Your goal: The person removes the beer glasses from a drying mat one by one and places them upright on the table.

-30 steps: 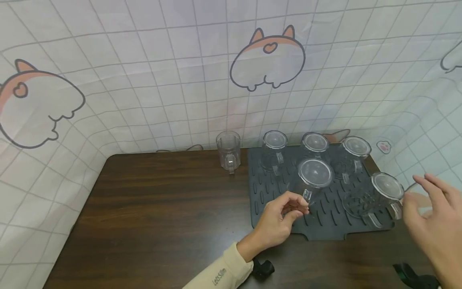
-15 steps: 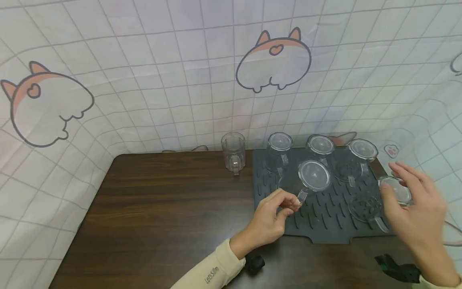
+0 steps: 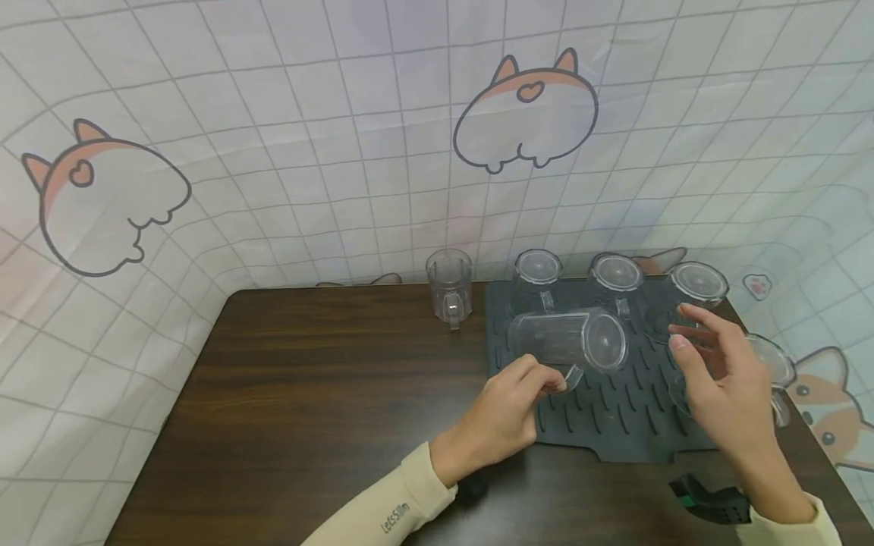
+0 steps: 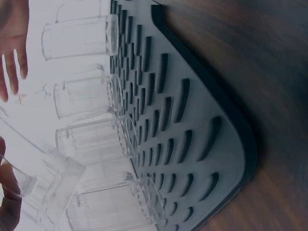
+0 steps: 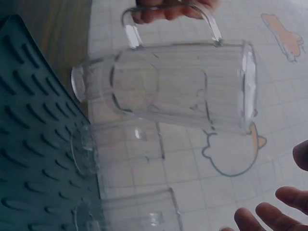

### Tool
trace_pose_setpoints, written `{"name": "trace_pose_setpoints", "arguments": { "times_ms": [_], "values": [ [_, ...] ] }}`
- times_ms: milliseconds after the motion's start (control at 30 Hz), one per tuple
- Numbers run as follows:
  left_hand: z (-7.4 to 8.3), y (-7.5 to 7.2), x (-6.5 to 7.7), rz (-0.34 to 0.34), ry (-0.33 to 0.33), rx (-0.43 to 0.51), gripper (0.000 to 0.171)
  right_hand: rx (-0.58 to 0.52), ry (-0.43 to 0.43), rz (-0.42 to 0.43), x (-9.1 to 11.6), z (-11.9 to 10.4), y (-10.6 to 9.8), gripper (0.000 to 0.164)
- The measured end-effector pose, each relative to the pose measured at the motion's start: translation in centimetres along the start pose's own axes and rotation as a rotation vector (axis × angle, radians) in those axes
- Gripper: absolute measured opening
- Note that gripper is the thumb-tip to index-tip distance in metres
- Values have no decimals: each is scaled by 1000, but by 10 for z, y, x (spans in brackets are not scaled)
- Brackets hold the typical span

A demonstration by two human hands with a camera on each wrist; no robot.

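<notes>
My left hand (image 3: 498,409) grips the handle of a clear glass mug (image 3: 546,339) raised above the dark drying mat (image 3: 635,444). The mug lies tipped nearly sideways, its base toward the right; the right wrist view shows the same mug (image 5: 178,86) with left-hand fingers (image 5: 178,10) through its handle. Apart from it, to the right, my right hand (image 3: 734,394) hovers over the mat with fingers spread, holding nothing. Behind that hand, partly hidden, is an upside-down glass mug (image 3: 777,362) at the mat's right side.
Along the mat's back stand more upside-down glass mugs (image 3: 538,269), (image 3: 617,273), (image 3: 699,282). One upright glass mug (image 3: 449,284) stands on the brown wooden table (image 3: 307,394), left of the mat. A white gridded cloth (image 3: 328,152) rises behind.
The left hand has turned its mug from base-up to nearly sideways. My right hand has moved left, away from the right-side mug, toward the held one. The view has shifted slightly.
</notes>
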State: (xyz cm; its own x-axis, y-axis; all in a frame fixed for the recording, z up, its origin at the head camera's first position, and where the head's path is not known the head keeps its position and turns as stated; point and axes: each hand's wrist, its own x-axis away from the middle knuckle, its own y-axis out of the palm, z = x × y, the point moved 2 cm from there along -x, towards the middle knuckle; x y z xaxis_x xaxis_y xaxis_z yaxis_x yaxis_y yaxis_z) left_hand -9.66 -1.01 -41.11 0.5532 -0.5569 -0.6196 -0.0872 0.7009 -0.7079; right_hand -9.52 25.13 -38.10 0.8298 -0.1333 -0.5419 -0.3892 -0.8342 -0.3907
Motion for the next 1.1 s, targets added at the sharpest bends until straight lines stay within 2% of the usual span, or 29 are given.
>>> {"name": "trace_pose_setpoints", "arguments": {
  "times_ms": [100,267,433,900,1100],
  "values": [
    [0,-1,0,-13,25,-117,54,-18,21,-52,3,0,10,45],
    [0,-3,1,-11,62,-244,57,-37,67,-133,8,2,24,43],
    [-1,-4,2,-2,88,-307,52,-75,121,-170,11,3,36,41],
    [-5,1,9,-5,194,-461,21,-342,265,-198,23,11,58,38],
    [-4,4,12,0,213,-535,27,-370,300,-223,27,15,63,39]
  ]
}}
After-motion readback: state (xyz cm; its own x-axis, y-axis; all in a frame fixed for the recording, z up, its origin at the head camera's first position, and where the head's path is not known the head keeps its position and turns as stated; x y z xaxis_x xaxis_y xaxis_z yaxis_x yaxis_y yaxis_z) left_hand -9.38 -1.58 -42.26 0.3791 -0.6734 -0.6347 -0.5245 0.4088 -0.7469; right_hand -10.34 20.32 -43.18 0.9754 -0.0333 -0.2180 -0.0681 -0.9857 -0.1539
